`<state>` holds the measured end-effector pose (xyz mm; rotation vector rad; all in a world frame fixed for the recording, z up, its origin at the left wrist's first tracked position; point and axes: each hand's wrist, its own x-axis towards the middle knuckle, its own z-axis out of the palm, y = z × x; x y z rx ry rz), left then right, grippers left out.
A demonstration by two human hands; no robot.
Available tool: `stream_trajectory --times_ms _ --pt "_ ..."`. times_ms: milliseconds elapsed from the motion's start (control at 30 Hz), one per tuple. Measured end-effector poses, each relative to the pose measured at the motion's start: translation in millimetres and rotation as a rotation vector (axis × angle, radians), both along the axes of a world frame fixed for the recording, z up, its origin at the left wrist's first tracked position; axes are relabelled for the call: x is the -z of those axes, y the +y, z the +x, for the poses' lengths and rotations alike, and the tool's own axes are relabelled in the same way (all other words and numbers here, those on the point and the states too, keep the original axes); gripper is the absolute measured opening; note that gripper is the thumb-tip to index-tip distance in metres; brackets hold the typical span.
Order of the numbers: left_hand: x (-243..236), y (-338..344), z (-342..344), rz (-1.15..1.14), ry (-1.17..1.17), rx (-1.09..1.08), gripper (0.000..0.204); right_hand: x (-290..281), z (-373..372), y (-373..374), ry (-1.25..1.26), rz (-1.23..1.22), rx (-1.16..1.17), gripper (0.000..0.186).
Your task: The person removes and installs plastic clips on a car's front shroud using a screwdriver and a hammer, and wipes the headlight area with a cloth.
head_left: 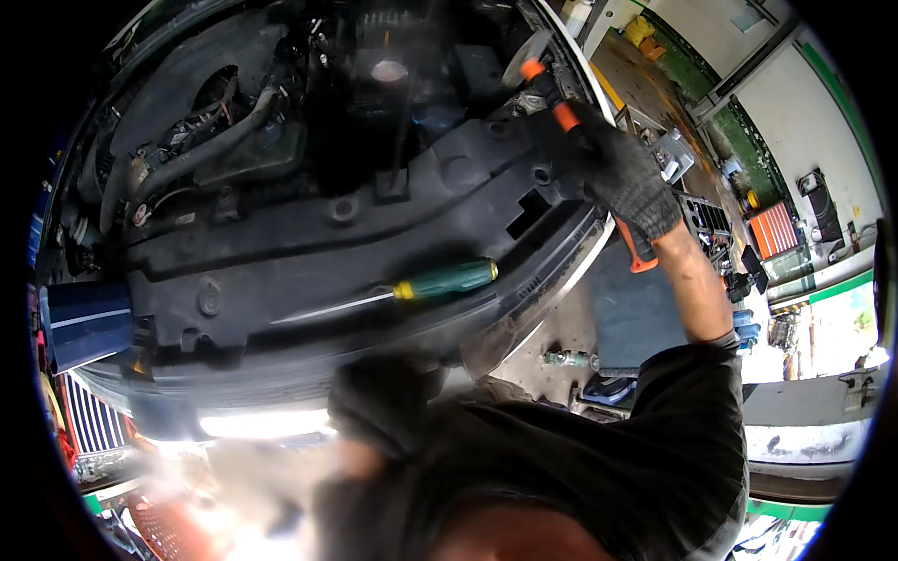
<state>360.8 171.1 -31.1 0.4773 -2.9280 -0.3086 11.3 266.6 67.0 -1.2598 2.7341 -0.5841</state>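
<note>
Here the right hand (625,178), gloved, grips orange-handled pliers (561,112) closed in its fist over the black engine cover (309,252); the left hand's (379,402) grip is too blurred to tell; below-left of the right hand, a green screwdriver (440,280) lies loose on the sloped cover and could be knocked off.

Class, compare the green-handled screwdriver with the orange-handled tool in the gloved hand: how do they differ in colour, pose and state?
The green-handled screwdriver has a green and yellow grip; the orange-handled tool has orange and black parts. The screwdriver lies loose and nearly flat on the black plastic engine-bay cover, untouched; the orange-handled tool is gripped by the gloved right hand and held steeply over the cover's edge. Both are hand tools at the open engine bay.
</note>
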Motion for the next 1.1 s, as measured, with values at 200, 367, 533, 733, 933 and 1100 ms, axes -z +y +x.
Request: stream_trajectory --times_ms 200,367,533,733,933,1100 --pt "12 -2 4 0.08 0.127 0.002 0.029 17 2 10 0.256 0.008 -0.215 0.065" --pt "40 -2 14 0.101 0.28 -0.008 0.033 23 6 14 0.147 -0.025 -0.014 0.058" --pt "55 -8 8 1.603 0.691 0.125 0.037 9 10 19 0.014 -0.047 -0.241 0.054" --pt "41 27 -2 2.686 0.895 0.049 0.049 12 32 45 -0.678 -0.332 -0.181 0.04" --pt "17 58 -6 2.45 0.991 0.093 0.062 43 48 20 0.19 -0.366 -0.775 0.031" --pt "4 66 -17 2.474 0.821 -0.197 0.077 29 72 37 0.129 -0.18 -0.499 0.028"
